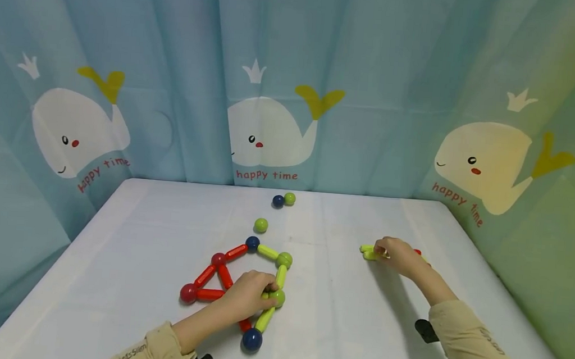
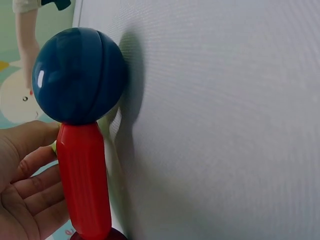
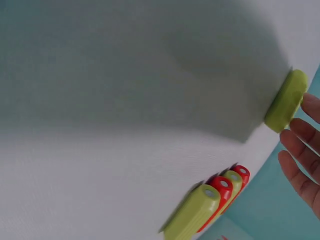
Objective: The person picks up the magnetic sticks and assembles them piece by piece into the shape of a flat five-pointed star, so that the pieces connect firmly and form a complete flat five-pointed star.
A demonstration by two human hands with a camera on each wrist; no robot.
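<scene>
A flat figure of magnetic rods and balls lies on the table. At its right side my left hand pinches a short green rod beside a green ball. In the left wrist view, a red rod and a dark blue ball stand before that hand and hide most of its grip. Farther right, my right hand reaches down over loose rods. Its thumb and fingers hold a green rod close to the tabletop.
Several green and red rods lie side by side near the right hand. A green ball sits beyond the figure. Farther back are a dark blue ball and another green ball. A whale-print curtain hangs behind the white table.
</scene>
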